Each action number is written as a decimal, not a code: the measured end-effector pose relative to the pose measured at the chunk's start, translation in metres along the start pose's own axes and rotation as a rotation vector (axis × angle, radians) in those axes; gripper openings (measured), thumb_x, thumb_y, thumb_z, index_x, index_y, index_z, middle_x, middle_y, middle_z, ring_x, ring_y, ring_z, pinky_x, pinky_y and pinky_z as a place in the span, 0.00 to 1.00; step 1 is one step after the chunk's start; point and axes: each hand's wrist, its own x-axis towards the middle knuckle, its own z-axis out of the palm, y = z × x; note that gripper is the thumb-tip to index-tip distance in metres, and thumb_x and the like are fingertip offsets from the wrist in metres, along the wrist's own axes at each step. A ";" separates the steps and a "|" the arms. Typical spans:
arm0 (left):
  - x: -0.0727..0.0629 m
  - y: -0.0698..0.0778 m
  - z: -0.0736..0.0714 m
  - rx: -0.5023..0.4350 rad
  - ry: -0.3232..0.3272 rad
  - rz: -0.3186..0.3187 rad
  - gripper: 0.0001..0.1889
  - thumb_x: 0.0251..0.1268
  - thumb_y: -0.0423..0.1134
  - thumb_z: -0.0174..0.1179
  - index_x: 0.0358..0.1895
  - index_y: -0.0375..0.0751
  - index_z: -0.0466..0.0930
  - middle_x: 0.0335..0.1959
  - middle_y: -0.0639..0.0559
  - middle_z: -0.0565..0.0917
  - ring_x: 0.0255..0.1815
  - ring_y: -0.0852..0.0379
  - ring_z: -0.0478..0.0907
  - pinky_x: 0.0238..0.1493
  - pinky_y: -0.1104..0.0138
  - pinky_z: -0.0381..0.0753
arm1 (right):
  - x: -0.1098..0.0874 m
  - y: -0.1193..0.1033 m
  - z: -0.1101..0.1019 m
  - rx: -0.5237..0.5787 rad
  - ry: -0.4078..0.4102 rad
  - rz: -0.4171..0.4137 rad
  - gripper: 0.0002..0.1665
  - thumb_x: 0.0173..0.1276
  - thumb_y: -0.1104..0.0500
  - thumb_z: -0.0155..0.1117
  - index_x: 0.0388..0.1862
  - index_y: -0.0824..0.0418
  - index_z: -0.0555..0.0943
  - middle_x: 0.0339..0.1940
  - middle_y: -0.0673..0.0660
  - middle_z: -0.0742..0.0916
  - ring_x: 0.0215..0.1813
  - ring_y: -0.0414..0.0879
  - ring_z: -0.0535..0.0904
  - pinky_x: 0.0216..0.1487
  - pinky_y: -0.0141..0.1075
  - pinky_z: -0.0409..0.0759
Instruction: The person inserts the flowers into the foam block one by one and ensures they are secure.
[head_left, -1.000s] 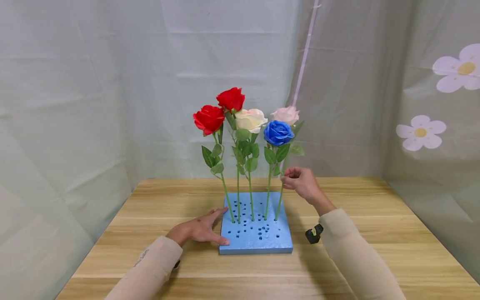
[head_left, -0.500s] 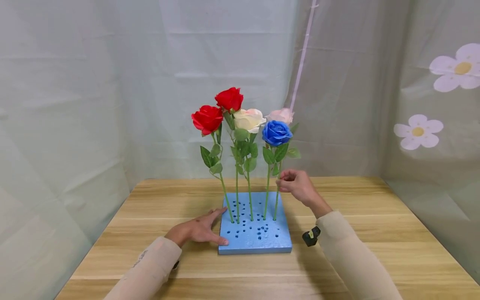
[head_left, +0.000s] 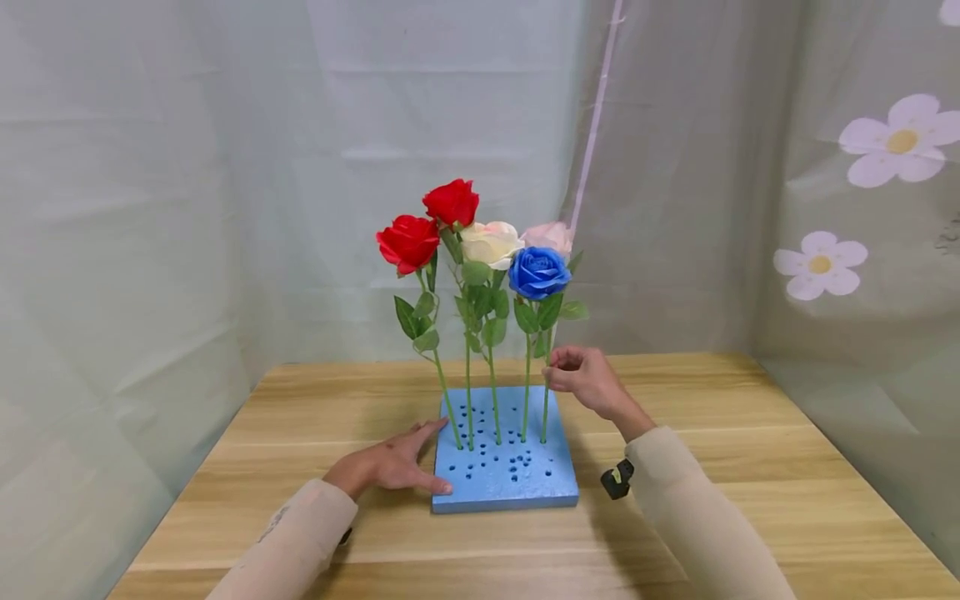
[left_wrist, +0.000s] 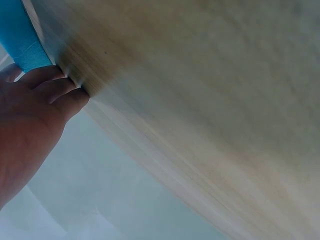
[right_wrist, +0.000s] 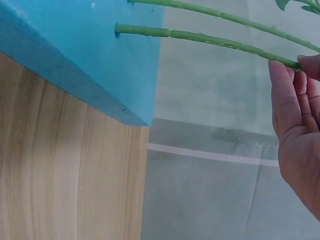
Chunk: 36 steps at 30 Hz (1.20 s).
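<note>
A light blue board (head_left: 504, 492) dotted with holes lies on the table, with several artificial roses standing in it by their green stems. My right hand (head_left: 592, 383) pinches the stem of the pale pink rose (head_left: 551, 237) at the board's right side, below its leaves. In the right wrist view that stem (right_wrist: 215, 43) runs from its hole up to the thumb and fingertips. Fingers spread, my left hand (head_left: 393, 461) rests against the board's left edge, its thumb on the front left corner. The blue rose (head_left: 540, 272) partly hides the pink one.
Two red roses (head_left: 408, 243) and a cream rose (head_left: 491, 244) stand left of the blue one. Beneath the board is a wooden table (head_left: 675, 508). Pale curtains (head_left: 450, 100) hang behind and at both sides, the right one printed with flowers.
My right hand has eased the pink rose slightly left, its bloom now further behind the blue rose. The whole head view has shifted a little. My left hand stays at the board.
</note>
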 end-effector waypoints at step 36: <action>0.000 0.001 -0.001 0.014 -0.007 0.016 0.60 0.49 0.68 0.70 0.81 0.50 0.48 0.80 0.38 0.52 0.79 0.35 0.46 0.73 0.40 0.54 | 0.001 0.002 0.002 -0.207 0.066 -0.122 0.05 0.65 0.67 0.66 0.34 0.65 0.77 0.31 0.55 0.82 0.35 0.47 0.76 0.34 0.33 0.76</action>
